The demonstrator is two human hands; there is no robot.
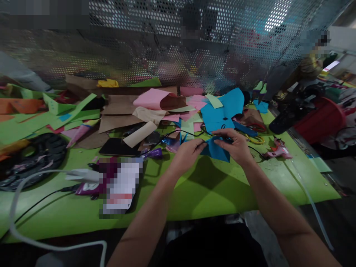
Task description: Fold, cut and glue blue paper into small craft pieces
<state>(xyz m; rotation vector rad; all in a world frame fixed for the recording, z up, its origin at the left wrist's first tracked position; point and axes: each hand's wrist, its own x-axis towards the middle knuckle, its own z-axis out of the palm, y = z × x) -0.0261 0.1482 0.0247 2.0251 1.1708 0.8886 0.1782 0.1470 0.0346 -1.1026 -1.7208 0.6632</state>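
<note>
A blue paper piece [218, 151] is held up above the green table, between both of my hands. My left hand [187, 154] pinches its left edge with thumb and fingertips. On the other side, my right hand [235, 144] grips the upper right part, thumb against the paper and fingers curled over the top. Just beyond the hands lies a larger blue paper sheet [222, 107] with a dark marking. A pink glue gun [278, 150] rests to the right of my right hand, with a clear glue stick hanging off the table edge.
Coloured paper scraps [151, 98] cover the back of the green table [200, 193]. To the left are a black phone [119, 147], a purple power strip [87, 188] with a white cable, and a black round tray [52, 155]. Yellow-handled scissors [255, 139] lie right. A red bucket [319, 118] stands beyond the edge.
</note>
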